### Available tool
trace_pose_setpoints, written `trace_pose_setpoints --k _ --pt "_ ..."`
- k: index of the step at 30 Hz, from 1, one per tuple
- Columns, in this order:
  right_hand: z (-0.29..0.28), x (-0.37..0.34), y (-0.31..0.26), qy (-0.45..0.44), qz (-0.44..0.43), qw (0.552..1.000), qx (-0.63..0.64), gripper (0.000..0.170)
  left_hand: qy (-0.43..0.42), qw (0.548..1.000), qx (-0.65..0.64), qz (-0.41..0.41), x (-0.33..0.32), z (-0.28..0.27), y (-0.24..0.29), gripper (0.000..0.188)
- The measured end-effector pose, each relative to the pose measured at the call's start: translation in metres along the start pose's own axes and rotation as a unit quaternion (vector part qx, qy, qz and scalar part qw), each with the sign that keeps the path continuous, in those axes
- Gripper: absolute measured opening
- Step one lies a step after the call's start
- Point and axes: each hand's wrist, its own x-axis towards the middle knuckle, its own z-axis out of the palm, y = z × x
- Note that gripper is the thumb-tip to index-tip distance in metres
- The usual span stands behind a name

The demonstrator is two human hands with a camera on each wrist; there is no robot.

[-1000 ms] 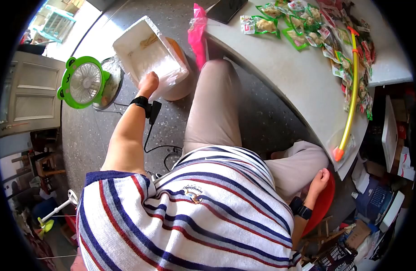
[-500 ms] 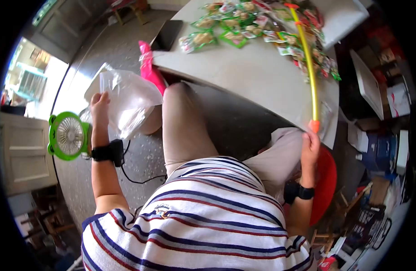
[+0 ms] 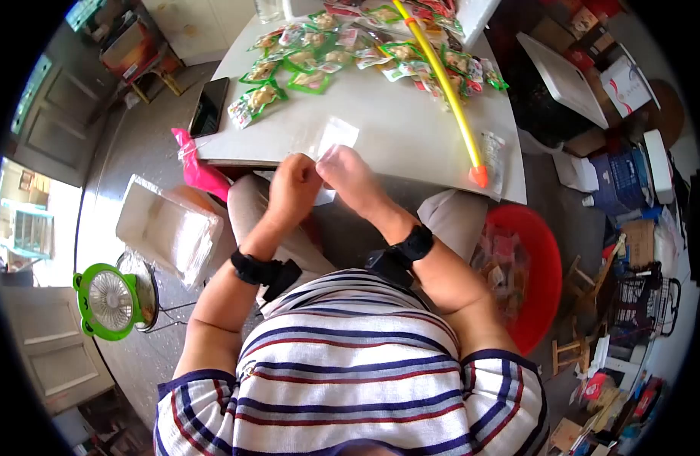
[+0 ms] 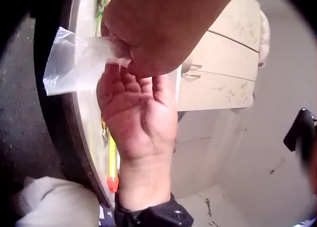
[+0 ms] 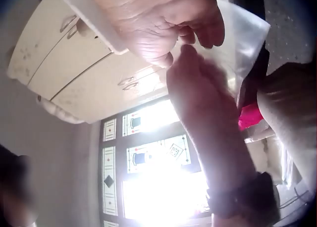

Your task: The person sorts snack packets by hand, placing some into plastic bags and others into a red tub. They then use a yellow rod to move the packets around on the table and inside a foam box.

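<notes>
A small clear plastic bag (image 3: 339, 134) is held at the table's front edge, and its flat sheet hangs out from the fingers in the left wrist view. My left hand (image 3: 293, 186) pinches it with curled fingers. Close against it, my right hand (image 3: 351, 181) grips the bag too, its fingers bent at the plastic in the left wrist view. The fingertips are partly hidden by the hands themselves. Beyond them on the table (image 3: 281, 137) lies a pile of green-edged sealed food packets (image 3: 312, 57). A yellow tube with orange ends (image 3: 452, 99) lies across the pile's right side.
A plastic-lined white foam box (image 3: 164, 228) stands at left, near a green fan (image 3: 107, 302). Pink plastic (image 3: 202, 169) hangs at the table's left corner, beside a dark phone (image 3: 209, 106). A red basin (image 3: 544, 281) holding packets sits on the right.
My left hand has left the foam box and come right, to the table edge. My right hand has moved from beside the tube's orange end to meet it at the plastic bag.
</notes>
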Motion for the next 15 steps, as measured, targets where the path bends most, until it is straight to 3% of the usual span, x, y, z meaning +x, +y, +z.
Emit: trace_pose_setpoints --k 3,6,9,10,15 --pt "-0.008 -0.004 0.008 0.024 0.037 0.997 0.065 0.018 -0.093 0.989 -0.073 -0.085 -0.005 0.023 0.003 0.01" --pt "-0.019 -0.013 0.008 0.046 0.096 0.98 0.168 0.017 -0.159 0.926 -0.275 -0.206 -0.006 0.023 0.016 0.011" --pt "-0.026 -0.015 0.008 0.03 0.115 0.975 0.189 0.02 -0.183 0.91 -0.301 -0.218 -0.004 0.017 0.028 0.014" --pt "-0.029 -0.014 0.009 0.013 0.112 0.976 0.188 0.02 -0.194 0.912 -0.29 -0.215 -0.003 0.021 0.01 0.014" --pt "-0.031 -0.006 0.001 0.015 0.112 0.989 0.1 0.021 -0.03 0.932 -0.292 -0.213 0.003 0.011 -0.004 0.013"
